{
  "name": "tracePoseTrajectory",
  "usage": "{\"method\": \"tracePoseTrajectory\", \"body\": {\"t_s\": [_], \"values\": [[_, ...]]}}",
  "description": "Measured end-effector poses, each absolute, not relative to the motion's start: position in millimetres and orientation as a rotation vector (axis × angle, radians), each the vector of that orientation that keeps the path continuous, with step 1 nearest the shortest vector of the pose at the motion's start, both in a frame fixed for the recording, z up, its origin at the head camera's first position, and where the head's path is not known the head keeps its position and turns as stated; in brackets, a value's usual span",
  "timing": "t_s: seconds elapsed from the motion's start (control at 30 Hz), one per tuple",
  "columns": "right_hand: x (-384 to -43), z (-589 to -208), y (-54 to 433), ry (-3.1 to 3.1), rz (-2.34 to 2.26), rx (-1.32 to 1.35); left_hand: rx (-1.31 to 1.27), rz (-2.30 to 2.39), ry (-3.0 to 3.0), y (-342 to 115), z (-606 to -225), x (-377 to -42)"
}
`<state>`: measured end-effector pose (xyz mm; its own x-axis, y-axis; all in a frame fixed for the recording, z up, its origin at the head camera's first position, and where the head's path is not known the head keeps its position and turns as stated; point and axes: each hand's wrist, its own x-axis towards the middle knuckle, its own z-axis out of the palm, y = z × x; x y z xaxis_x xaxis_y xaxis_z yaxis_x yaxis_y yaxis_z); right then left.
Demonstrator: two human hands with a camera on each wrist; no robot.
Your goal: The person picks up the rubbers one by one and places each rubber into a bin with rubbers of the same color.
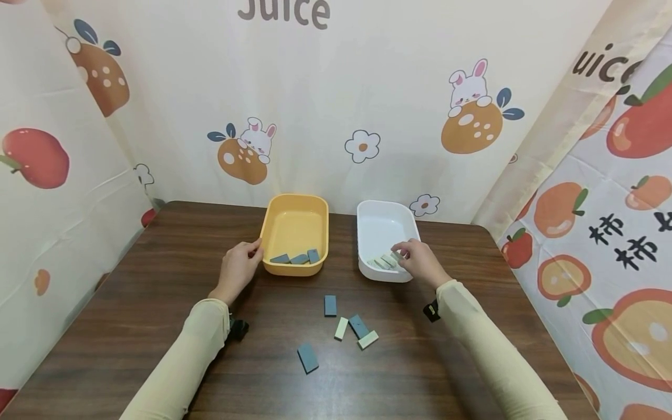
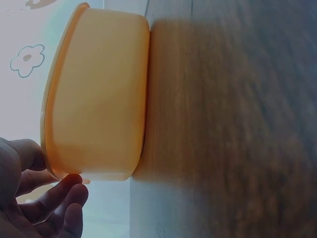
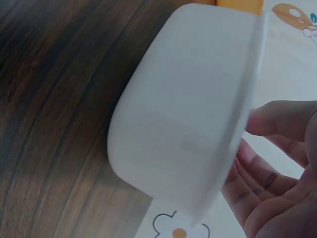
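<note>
At the left rim of a yellow plastic bin [image 1: 294, 224], my left hand [image 1: 238, 268] pinches the edge between thumb and fingers. The left wrist view shows that hand [image 2: 44, 198] at the rim, beside the outer wall of the yellow bin [image 2: 99, 94]. Several blue-grey blocks [image 1: 299, 259] lie inside it. My right hand [image 1: 420, 261] reaches over the right rim of a white plastic bin [image 1: 383, 219], fingertips pinching a pale green block [image 1: 397, 255] low inside. Other pale green blocks [image 1: 382, 263] lie there. In the right wrist view, the white bin [image 3: 183, 109] hides the fingertips.
On the dark wooden table [image 1: 420, 373], in front of the bins, lie a blue-grey block [image 1: 330, 305], another [image 1: 307, 358] nearer me, and a third [image 1: 359, 326] touching a pale green block [image 1: 368, 340]. Another pale green block [image 1: 341, 329] lies beside them. A printed curtain [image 1: 315, 87] hangs behind.
</note>
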<state>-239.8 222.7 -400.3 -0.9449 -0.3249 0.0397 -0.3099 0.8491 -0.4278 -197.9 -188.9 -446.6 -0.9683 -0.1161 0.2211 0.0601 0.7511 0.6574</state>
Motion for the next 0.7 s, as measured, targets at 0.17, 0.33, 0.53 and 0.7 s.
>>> {"method": "tracePoseTrajectory", "body": {"t_s": [0.17, 0.33, 0.53, 0.7], "values": [[-247.6, -404.7, 225.2, 2.957, -0.693, -0.453, 0.042, -1.032, -2.699, -188.0, -445.8, -196.9], [-258.3, -410.8, 226.7, 2.911, -0.719, -0.367, 0.051, -1.036, -2.712, -189.6, -446.3, -197.1], [-267.4, -421.5, 224.9, 2.894, -0.669, -0.274, 0.061, -1.036, -2.731, -190.0, -448.2, -197.2], [-271.6, -422.6, 218.4, 2.881, -0.604, -0.242, 0.051, -1.037, -2.708, -189.7, -448.3, -196.7]]}}
